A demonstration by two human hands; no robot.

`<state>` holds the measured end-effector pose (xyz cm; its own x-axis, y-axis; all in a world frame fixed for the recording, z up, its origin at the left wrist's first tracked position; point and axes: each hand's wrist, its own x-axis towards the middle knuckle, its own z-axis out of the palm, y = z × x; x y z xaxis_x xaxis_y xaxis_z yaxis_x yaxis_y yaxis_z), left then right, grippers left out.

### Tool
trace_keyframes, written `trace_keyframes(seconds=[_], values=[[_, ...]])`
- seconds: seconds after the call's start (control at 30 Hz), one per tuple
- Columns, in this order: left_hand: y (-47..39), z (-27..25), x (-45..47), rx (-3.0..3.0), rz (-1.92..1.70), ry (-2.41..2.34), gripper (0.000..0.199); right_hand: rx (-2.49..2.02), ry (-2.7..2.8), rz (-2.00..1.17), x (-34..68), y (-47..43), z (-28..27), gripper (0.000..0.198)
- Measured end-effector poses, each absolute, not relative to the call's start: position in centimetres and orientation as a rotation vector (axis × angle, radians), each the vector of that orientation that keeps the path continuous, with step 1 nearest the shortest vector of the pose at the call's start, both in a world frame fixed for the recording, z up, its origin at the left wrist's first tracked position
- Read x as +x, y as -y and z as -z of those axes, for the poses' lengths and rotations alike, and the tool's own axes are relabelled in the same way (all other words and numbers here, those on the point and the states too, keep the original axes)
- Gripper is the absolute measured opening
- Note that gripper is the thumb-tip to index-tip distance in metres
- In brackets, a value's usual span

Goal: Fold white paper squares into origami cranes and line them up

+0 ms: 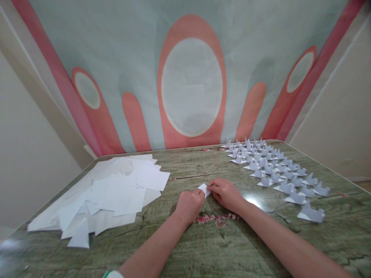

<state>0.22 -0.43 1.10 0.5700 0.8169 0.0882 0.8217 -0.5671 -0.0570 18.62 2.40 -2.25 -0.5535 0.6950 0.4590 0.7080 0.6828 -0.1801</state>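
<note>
A small piece of folded white paper is held just above or on the table between my two hands. My left hand is closed, its thumb and fingers gripping the paper's lower left side. From the other side, my right hand pinches the paper's right edge with its fingertips. The fingers cover much of the paper, so its full folded shape is hidden.
Left of my hands lies a spread pile of white paper sheets. Rows of folded white paper birds stand on the right side. The wood-patterned table meets a patterned backdrop at its far edge.
</note>
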Motion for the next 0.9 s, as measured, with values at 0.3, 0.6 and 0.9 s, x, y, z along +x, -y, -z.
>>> trace_keyframes(seconds=[0.3, 0.6, 0.9], values=[[1.1, -1.9, 0.5, -2.660, -0.094, 1.401, 0.036, -1.130, 2.427, 0.043, 18.2, -2.2, 2.0, 0.023], [1.2, -2.4, 1.0, -2.605, -0.167, 1.420, 0.043, -1.194, 2.433, 0.063, 17.9, -2.3, 2.2, 0.025], [1.5, -2.5, 0.8, -2.603, -0.163, 1.386, 0.042, -1.294, 2.435, 0.089, 17.9, -2.2, 1.6, 0.025]])
